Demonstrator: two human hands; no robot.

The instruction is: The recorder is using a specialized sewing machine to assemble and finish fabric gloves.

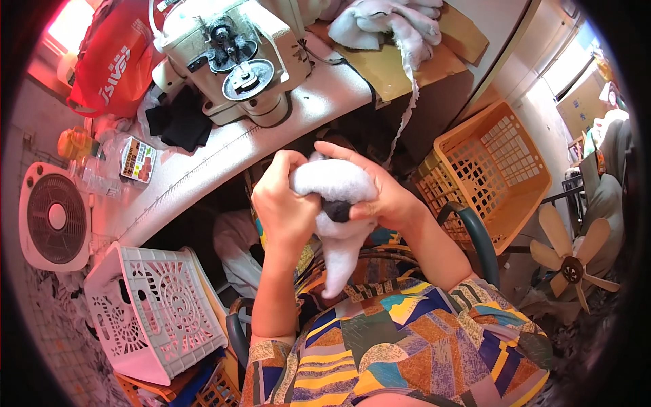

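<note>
Both my hands grip a white fleecy fabric piece (332, 178) over my lap, with a dark patch (336, 210) at its middle and a narrow white end hanging down between my forearms. My left hand (278, 200) is closed on the piece's left side, fingers curled at its top and thumb pressed in beside the dark patch. My right hand (393, 203) is wrapped round the right side, a finger reaching along the top and the thumb at the dark patch. A pale industrial sewing machine (271, 88) stands on the worktable (332, 102) beyond my hands.
Cardboard (461, 34) bears white fabric (380, 27), a strip hanging down. Black cloth (183, 119), a small package (137, 160) and a red bag (108, 61) lie left. An orange crate (515, 169) and bladed fan (571, 270) are right; a box fan (55, 216) and white crate (159, 312) left.
</note>
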